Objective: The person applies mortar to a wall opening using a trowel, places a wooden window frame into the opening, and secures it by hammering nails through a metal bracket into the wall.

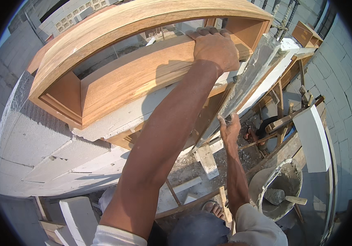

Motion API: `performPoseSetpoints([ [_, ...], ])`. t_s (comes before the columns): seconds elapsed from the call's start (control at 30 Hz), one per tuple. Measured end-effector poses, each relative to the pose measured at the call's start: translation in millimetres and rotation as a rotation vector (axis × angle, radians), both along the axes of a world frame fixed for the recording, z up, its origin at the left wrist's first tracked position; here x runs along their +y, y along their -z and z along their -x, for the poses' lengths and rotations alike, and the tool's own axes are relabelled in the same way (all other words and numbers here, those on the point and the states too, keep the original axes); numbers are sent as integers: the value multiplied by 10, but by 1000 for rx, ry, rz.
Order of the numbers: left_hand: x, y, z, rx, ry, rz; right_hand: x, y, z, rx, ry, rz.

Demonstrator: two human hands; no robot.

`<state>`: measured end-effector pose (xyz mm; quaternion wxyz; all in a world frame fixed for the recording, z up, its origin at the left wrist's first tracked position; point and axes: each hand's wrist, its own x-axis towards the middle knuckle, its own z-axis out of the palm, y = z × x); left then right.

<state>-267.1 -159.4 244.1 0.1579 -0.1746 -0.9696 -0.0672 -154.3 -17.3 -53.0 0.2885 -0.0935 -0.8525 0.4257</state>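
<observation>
A wooden window frame [120, 76] lies across the top of a white block wall [40, 158]. My left hand [217, 48] is over the right end of the frame's lower board, with its fingers bent over the far edge. Lower down, my right hand [230, 128] is raised beside a grey mortar-covered column [247, 84], thumb and fingers apart. Nothing shows between those fingers; whether the fingertips touch the column's edge I cannot tell. My left forearm hides part of the wall beneath the frame.
At the lower right, a bucket [254, 184] holds mortar and a trowel [280, 197]. A white block [313, 137] leans on planks to its right. Steel bars [284, 18] rise above the column. Another person's foot [249, 135] shows below among wooden props.
</observation>
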Motion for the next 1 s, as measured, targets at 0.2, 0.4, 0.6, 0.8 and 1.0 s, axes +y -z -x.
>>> performPoseSetpoints([
  [0.2, 55, -90, -60, -20, 75, -42, -232, 113, -655, 219, -168, -19],
  [0.4, -631, 477, -597, 777, 288, -123, -629, -61, -1189, -43, -258, 169],
  [0.6, -1660, 1076, -1986, 170, 386, -355, -731, -689, -1355, 141, -264, -54],
  [0.8, -1584, 1601, -2535, -583, 295, -479, -1249, -1648, -1365, 533, -535, -20],
  [1.0, -1551, 1115, -2615, -332, 283, -644, -1406, -2494, -1363, 612, -700, 200],
])
